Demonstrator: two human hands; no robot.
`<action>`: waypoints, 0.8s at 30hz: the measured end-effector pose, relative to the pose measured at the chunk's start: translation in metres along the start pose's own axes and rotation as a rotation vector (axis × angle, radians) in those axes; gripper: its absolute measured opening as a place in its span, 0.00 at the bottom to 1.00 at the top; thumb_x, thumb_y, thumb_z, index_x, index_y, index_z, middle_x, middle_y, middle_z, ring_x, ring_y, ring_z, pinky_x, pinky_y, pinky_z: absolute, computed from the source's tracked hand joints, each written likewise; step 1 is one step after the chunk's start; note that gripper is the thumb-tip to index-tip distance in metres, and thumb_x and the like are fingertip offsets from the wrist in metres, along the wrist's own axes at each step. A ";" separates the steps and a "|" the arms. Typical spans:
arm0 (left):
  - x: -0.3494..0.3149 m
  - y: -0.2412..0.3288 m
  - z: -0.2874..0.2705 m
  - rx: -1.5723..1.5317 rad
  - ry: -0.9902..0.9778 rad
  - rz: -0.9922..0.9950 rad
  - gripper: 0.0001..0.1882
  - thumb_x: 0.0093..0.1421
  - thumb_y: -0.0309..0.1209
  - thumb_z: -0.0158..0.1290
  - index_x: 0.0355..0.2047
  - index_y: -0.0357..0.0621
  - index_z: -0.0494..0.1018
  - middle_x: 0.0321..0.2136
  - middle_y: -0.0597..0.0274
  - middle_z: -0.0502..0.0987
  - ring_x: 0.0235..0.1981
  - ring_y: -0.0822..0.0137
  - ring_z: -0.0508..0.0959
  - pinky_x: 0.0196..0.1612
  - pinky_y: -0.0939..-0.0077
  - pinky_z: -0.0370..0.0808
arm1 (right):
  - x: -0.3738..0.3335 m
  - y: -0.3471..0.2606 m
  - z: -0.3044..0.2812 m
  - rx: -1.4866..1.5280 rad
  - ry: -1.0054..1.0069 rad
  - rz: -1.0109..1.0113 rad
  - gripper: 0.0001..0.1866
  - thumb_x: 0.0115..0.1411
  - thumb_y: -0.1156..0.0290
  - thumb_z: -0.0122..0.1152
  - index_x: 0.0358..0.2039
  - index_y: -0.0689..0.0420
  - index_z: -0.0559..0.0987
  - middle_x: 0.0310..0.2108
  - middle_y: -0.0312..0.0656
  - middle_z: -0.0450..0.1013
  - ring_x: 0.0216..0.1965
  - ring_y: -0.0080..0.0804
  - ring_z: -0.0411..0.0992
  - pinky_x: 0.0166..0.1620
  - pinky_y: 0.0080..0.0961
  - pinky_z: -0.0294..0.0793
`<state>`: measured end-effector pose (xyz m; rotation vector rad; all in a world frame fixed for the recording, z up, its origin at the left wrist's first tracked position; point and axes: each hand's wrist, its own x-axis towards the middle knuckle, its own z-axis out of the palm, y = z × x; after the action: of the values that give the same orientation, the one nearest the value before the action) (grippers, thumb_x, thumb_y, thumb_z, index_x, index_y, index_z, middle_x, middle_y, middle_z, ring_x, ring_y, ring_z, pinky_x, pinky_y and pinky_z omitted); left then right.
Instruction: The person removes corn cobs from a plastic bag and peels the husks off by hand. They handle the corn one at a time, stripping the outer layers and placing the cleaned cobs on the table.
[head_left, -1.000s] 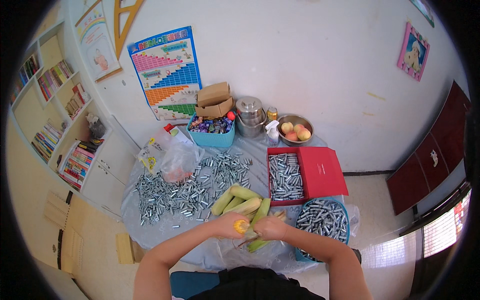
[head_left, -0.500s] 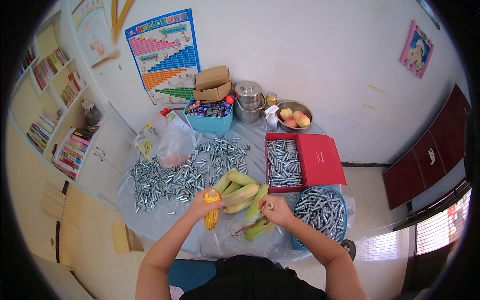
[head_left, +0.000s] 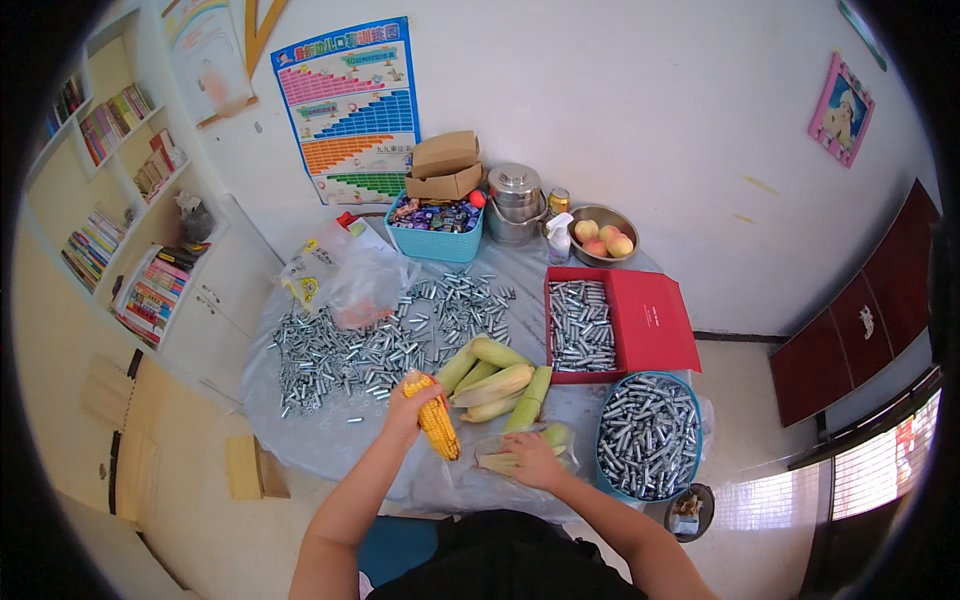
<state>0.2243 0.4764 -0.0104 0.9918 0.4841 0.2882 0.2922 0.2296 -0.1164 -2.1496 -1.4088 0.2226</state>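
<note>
Far left, white bookcase with books on its shelves; then the table with a grey cover, a spread of loose small metal cylinders across its left part, and a crumpled clear plastic bag touching them. Left hand: fingers wrapped round the upper part of a husked yellow corn cob, held tilted, lower end toward the right, near side of the table. Behind, turquoise basket of small wrapped items, open brown cardboard box on top. Right of the cob, a heap of corn ears in pale green husks. Right hand: palm down, fingers touching loose husks on thin clear plastic; can't tell if it's pinching them or just resting. Back row: lidded steel pot, gold can, spray bottle, steel bowl of peaches. Further right, open red box and round turquoise basket, both full of metal cylinders.
</note>
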 end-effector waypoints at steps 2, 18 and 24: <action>0.000 -0.006 0.000 -0.081 0.016 -0.023 0.10 0.49 0.23 0.55 0.31 0.40 0.67 0.21 0.57 0.72 0.21 0.63 0.75 0.25 0.71 0.74 | 0.012 -0.007 -0.010 0.187 0.070 0.123 0.23 0.44 0.61 0.61 0.42 0.56 0.72 0.39 0.46 0.70 0.41 0.40 0.69 0.45 0.32 0.66; -0.004 -0.040 0.030 -0.188 -0.083 -0.195 0.20 0.60 0.44 0.44 0.32 0.35 0.67 0.27 0.51 0.74 0.31 0.57 0.77 0.35 0.63 0.77 | 0.038 -0.053 -0.045 0.016 0.338 -0.060 0.16 0.58 0.61 0.49 0.19 0.58 0.70 0.20 0.44 0.69 0.22 0.43 0.69 0.26 0.36 0.67; -0.006 -0.041 0.038 -0.110 -0.172 -0.318 0.34 0.61 0.57 0.30 0.35 0.34 0.67 0.31 0.50 0.73 0.35 0.56 0.76 0.39 0.62 0.74 | 0.049 -0.032 -0.071 0.450 0.550 0.377 0.14 0.57 0.62 0.52 0.22 0.58 0.70 0.19 0.40 0.69 0.20 0.36 0.68 0.26 0.29 0.68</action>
<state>0.2393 0.4241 -0.0268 0.8101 0.4563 -0.0557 0.3183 0.2567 -0.0329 -1.8757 -0.5758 0.0661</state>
